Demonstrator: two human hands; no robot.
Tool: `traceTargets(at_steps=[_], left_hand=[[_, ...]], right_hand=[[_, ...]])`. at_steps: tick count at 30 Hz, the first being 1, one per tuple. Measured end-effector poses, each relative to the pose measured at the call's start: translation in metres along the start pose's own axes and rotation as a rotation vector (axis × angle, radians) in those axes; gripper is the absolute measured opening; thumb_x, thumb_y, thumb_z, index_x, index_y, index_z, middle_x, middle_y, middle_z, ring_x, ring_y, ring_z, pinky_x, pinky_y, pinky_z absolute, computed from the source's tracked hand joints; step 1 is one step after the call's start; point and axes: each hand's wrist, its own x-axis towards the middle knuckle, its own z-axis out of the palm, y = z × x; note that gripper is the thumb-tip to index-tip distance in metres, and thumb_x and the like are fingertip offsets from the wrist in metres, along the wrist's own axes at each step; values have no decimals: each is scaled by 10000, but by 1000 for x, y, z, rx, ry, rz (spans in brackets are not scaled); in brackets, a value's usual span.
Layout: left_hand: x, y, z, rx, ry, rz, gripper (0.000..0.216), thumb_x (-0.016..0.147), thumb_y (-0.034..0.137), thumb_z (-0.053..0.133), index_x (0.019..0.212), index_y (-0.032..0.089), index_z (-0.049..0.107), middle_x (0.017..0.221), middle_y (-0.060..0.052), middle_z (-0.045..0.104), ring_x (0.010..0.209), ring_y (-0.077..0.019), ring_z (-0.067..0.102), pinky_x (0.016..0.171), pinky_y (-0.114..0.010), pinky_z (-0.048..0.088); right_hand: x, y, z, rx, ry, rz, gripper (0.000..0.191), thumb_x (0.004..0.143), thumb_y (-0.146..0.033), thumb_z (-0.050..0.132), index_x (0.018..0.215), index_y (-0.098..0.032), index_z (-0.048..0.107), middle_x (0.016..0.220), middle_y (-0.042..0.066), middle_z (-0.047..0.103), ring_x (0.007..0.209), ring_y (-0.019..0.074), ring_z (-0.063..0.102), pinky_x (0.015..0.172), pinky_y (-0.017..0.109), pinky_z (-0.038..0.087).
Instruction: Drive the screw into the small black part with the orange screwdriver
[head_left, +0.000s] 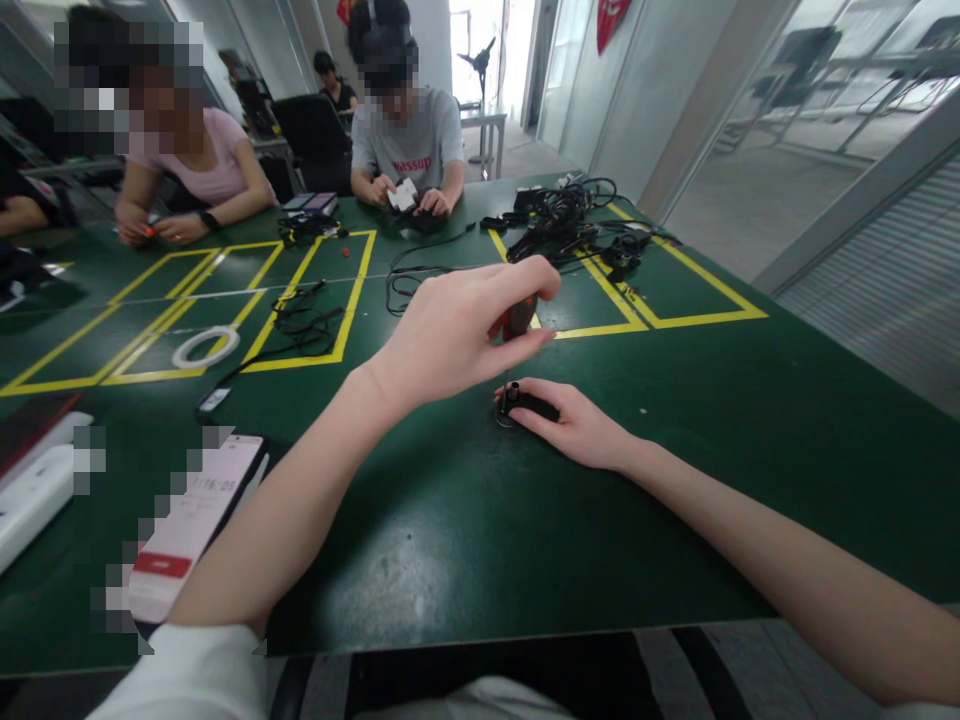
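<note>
My left hand [457, 330] is raised over the green table [450, 540], fingers closed around the red handle of a screwdriver [517, 318] held upright. Its thin shaft points down to a small black part [525, 403] lying on the table. My right hand [574, 420] rests on the table, its fingers pinching that black part and holding it in place. A small ring-shaped rim shows at the part's left end, where the shaft meets it.
A phone [191, 525] and a white power strip [34, 490] lie at my near left. Yellow tape boxes [337, 330] hold black cables [300, 325] and a white ring [205, 347]. A cable pile [570, 225] sits far right. Two people work across the table.
</note>
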Motion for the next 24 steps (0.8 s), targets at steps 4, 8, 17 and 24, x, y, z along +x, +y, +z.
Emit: traceTargets(at_steps=[4, 8, 17, 24], left_hand=[[2, 7, -1, 91, -11, -10, 193, 950, 258, 552, 1090, 171, 651, 935, -34, 715, 800, -158, 664, 693, -278, 488], [1, 10, -2, 68, 4, 17, 390, 909, 136, 478, 1260, 140, 648, 1229, -125, 695, 903, -168, 681, 753, -297, 532], [1, 7, 1, -56, 19, 67, 356, 987, 189, 524, 1309, 174, 675, 1031, -44, 768, 940, -155, 718, 814, -274, 546], [3, 8, 0, -72, 53, -35, 393, 984, 162, 497, 1335, 175, 673, 1126, -60, 783, 975, -161, 731, 875, -290, 556]], right_hand=[[0, 0, 1, -4, 8, -13, 218, 1011, -346, 583, 1118, -215, 721, 1105, 88, 802, 981, 275, 759, 901, 424, 609], [-1, 1, 1, 3, 13, -13, 218, 1011, -349, 582, 1123, -222, 719, 1115, 83, 801, 990, 273, 758, 907, 415, 604], [0, 2, 0, -7, 2, 4, 204, 987, -352, 609, 1096, -208, 706, 1083, 86, 802, 997, 283, 758, 896, 423, 609], [0, 2, -1, 16, -15, 19, 212, 978, -343, 636, 1133, -221, 712, 1140, 88, 795, 1069, 288, 754, 984, 449, 601]])
